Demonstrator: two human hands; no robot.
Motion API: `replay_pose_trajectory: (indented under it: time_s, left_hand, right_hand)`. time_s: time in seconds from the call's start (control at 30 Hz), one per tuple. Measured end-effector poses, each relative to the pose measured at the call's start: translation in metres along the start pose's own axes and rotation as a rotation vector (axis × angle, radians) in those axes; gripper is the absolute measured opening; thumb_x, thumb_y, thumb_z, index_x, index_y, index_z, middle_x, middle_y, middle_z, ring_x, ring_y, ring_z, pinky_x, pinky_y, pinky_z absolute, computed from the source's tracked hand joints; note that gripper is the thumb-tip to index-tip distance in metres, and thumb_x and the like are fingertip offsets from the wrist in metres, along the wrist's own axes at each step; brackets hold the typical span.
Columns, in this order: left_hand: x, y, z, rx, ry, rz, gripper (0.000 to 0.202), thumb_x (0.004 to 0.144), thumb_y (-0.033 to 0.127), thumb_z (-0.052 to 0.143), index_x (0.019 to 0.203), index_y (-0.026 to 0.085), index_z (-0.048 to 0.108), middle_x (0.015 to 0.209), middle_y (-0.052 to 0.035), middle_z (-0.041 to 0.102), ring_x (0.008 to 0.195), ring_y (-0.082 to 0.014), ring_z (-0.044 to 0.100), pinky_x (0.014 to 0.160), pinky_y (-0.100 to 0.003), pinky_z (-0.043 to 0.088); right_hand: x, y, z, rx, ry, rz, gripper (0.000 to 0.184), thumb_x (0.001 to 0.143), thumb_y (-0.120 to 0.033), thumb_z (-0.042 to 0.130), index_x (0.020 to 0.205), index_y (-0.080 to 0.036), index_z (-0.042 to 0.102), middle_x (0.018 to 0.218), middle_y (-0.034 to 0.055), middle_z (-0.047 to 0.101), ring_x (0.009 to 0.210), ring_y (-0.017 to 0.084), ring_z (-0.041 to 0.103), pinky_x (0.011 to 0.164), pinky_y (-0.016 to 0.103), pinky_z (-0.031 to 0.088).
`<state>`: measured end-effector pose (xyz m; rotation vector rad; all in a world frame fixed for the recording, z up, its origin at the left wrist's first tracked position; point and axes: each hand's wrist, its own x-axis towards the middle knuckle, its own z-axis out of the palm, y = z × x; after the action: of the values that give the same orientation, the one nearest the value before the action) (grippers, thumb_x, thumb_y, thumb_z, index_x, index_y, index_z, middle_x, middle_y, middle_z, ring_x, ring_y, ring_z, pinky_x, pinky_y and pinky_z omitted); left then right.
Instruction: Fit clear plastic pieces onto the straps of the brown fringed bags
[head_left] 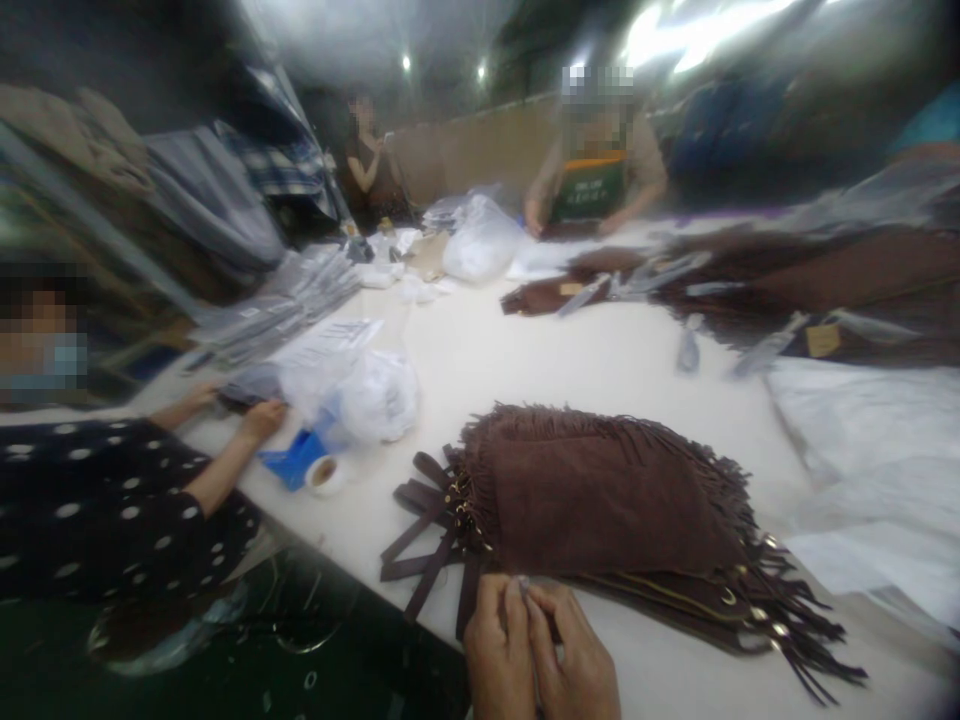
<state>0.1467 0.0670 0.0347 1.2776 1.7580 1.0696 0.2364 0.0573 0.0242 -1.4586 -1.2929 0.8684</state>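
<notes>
My left hand and my right hand are close together at the table's front edge. Both are closed, thumbs and fingers pinched around something small and greyish that I cannot make out. Just beyond them lies a stack of dark brown fringed suede-like pieces, several layers deep. Straps with small metal fittings stick out on its left side, and fringe with shiny metal bits hangs at its right corner.
At left, a person in a dotted top handles a dark packet beside a tape roll and clear plastic bags. More brown fringed pieces and white plastic sheeting lie at right. A person in a green apron works across the table.
</notes>
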Motion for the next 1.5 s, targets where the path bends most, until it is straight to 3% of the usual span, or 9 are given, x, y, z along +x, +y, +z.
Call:
replay_pose_trajectory:
  time_s: [0.2, 0.37, 0.5, 0.67, 0.87, 1.03, 1.2, 1.3, 1.5]
  left_hand:
    - [0.000, 0.006, -0.003, -0.102, 0.015, -0.022, 0.033, 0.089, 0.049, 0.049, 0.080, 0.021, 0.062, 0.072, -0.0025, 0.065, 0.068, -0.0191, 0.059, 0.066, -0.026, 0.044]
    - [0.006, 0.001, -0.007, -0.340, -0.066, -0.208, 0.035, 0.082, 0.051, 0.060, 0.079, 0.017, 0.065, 0.070, -0.0022, 0.063, 0.068, -0.0171, 0.058, 0.065, -0.024, 0.045]
    - [0.008, 0.002, -0.010, -0.643, -0.138, -0.402, 0.041, 0.075, 0.051, 0.070, 0.091, 0.013, 0.069, 0.087, -0.0098, 0.071, 0.076, -0.0206, 0.064, 0.070, -0.028, 0.049]
    - [0.006, 0.013, -0.012, -0.949, -0.196, -0.545, 0.040, 0.067, 0.046, 0.079, 0.087, 0.012, 0.071, 0.082, -0.0113, 0.072, 0.080, -0.0237, 0.068, 0.074, -0.032, 0.052]
    - [0.008, 0.019, -0.014, -0.995, -0.321, -0.472, 0.026, 0.079, 0.034, 0.071, 0.093, 0.012, 0.070, 0.092, -0.0115, 0.071, 0.088, -0.0220, 0.066, 0.082, -0.031, 0.051]
    - [0.010, 0.017, -0.008, -0.889, -0.274, -0.412, 0.027, 0.078, 0.036, 0.072, 0.091, 0.012, 0.070, 0.091, -0.0102, 0.070, 0.089, -0.0209, 0.064, 0.084, -0.029, 0.048]
    - [0.015, 0.010, -0.002, -0.694, -0.197, -0.386, 0.032, 0.073, 0.044, 0.074, 0.081, 0.013, 0.068, 0.079, -0.0058, 0.067, 0.080, -0.0191, 0.062, 0.076, -0.026, 0.048]
    - [0.015, 0.009, -0.001, -0.693, -0.210, -0.387, 0.032, 0.076, 0.045, 0.071, 0.082, 0.014, 0.068, 0.079, -0.0051, 0.066, 0.080, -0.0183, 0.061, 0.075, -0.025, 0.048]
    - [0.013, 0.015, -0.004, -0.941, -0.274, -0.394, 0.024, 0.081, 0.033, 0.069, 0.095, 0.014, 0.069, 0.096, -0.0087, 0.069, 0.094, -0.0196, 0.063, 0.090, -0.029, 0.046]
  right_hand:
    - [0.009, -0.008, -0.005, 0.194, -0.042, 0.319, 0.035, 0.082, -0.054, 0.057, 0.079, -0.021, 0.066, 0.069, 0.0031, 0.067, 0.059, 0.018, 0.060, 0.056, 0.025, 0.048]
    - [0.016, -0.010, -0.007, 0.219, -0.081, 0.331, 0.033, 0.084, -0.052, 0.056, 0.077, -0.020, 0.063, 0.058, -0.0014, 0.059, 0.054, 0.016, 0.055, 0.054, 0.024, 0.044]
    - [0.016, -0.009, -0.010, 0.197, -0.104, 0.292, 0.032, 0.087, -0.050, 0.053, 0.079, -0.021, 0.063, 0.058, -0.0014, 0.058, 0.055, 0.016, 0.055, 0.054, 0.024, 0.043]
    - [0.012, -0.007, -0.009, 0.122, 0.003, 0.191, 0.029, 0.088, -0.047, 0.053, 0.081, -0.021, 0.064, 0.079, 0.0045, 0.066, 0.075, 0.021, 0.060, 0.071, 0.027, 0.046]
    - [0.009, -0.003, -0.004, 0.041, 0.063, 0.143, 0.024, 0.091, -0.042, 0.051, 0.085, -0.022, 0.064, 0.084, 0.0050, 0.066, 0.080, 0.021, 0.061, 0.074, 0.027, 0.046]
    - [0.007, -0.003, -0.002, -0.089, 0.070, -0.005, 0.020, 0.093, -0.035, 0.049, 0.090, -0.022, 0.063, 0.084, 0.0045, 0.065, 0.080, 0.019, 0.062, 0.074, 0.027, 0.047]
    - [0.006, -0.001, -0.002, -0.184, 0.055, -0.246, 0.020, 0.095, -0.025, 0.044, 0.099, -0.022, 0.064, 0.088, 0.0059, 0.066, 0.081, 0.018, 0.065, 0.072, 0.027, 0.052]
    - [0.004, 0.002, -0.003, -0.225, 0.034, -0.373, 0.025, 0.094, -0.019, 0.043, 0.109, -0.022, 0.062, 0.093, 0.0069, 0.067, 0.087, 0.019, 0.066, 0.075, 0.027, 0.053]
    - [0.008, -0.001, -0.007, -0.188, -0.037, -0.291, 0.021, 0.096, -0.020, 0.041, 0.101, -0.022, 0.062, 0.091, 0.0063, 0.065, 0.085, 0.018, 0.065, 0.076, 0.026, 0.052]
